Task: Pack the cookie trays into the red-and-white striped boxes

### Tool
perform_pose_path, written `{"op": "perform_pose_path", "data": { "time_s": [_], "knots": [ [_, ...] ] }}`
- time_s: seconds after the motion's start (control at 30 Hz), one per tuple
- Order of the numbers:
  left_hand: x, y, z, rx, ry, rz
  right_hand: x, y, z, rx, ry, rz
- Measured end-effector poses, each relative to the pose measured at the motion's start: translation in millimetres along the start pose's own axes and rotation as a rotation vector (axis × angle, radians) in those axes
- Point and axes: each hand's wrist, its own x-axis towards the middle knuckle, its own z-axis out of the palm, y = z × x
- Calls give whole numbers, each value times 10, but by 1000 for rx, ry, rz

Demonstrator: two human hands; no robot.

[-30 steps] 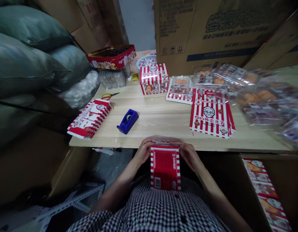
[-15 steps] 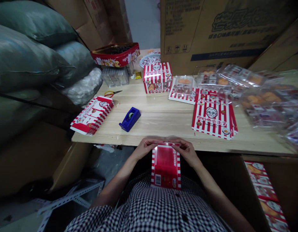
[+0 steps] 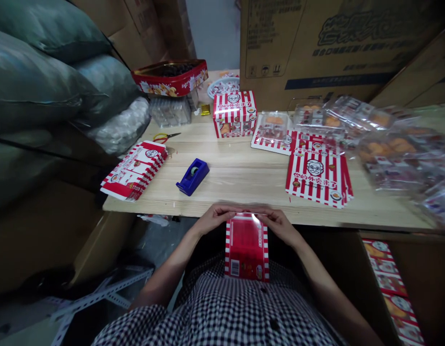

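A red-and-white striped carton (image 3: 247, 247), printed with a barcode, lies against my body below the table's front edge. My left hand (image 3: 218, 216) grips its top left corner, thumb on the near face and fingers behind. At the top right corner my right hand (image 3: 274, 221) pinches it the same way. The carton looks flat. Beyond the hands, a blue tape dispenser (image 3: 193, 177) sits on the wooden table (image 3: 240, 175). Stacks of flat striped cartons (image 3: 135, 169) lie at the left, and more flat cartons (image 3: 316, 173) at the right.
At the back stands a folded striped box (image 3: 235, 115). Yellow-handled scissors (image 3: 165, 137) lie behind the left stack. Clear snack packs (image 3: 391, 149) crowd the right side. A red tin (image 3: 171, 81) rests on clear plastic trays (image 3: 170, 111). Large sacks (image 3: 38, 72) rise at the left.
The view has shifted slightly. Both hands keep the same hold on the carton's top edge, and nothing on the table has visibly moved.
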Motion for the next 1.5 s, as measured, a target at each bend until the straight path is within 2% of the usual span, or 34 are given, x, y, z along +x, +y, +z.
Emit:
{"op": "perform_pose_path", "data": {
  "time_s": [0.1,0.33,0.47,0.57,0.73,0.83,0.97,1.13,1.33,1.5],
  "knots": [
    [85,90,-83,116,-88,-1,27,-137,-116,1,-147,69],
    [270,195,-163,331,-244,-9,155,-113,-220,-26,-186,88],
    [302,192,-169,349,-196,-24,213,-32,-219,-17,-144,73],
    [315,181,-157,357,-150,-16,258,2,-245,-21,-159,76],
    [336,168,-157,366,-126,-32,344,-41,-301,-30,-213,107],
    [340,171,-161,368,-126,-35,355,-81,-298,-22,-200,122],
    [335,201,-156,380,-141,-42,280,-90,-245,17,-141,137],
    [300,260,-147,399,-145,-48,81,-143,-144,215,-99,246],
    [131,270,-75,330,-221,-20,-171,-277,-32,95,-98,119],
    [-26,277,-24,370,-190,39,-257,-267,-15,4,-49,52]
  ]
}}
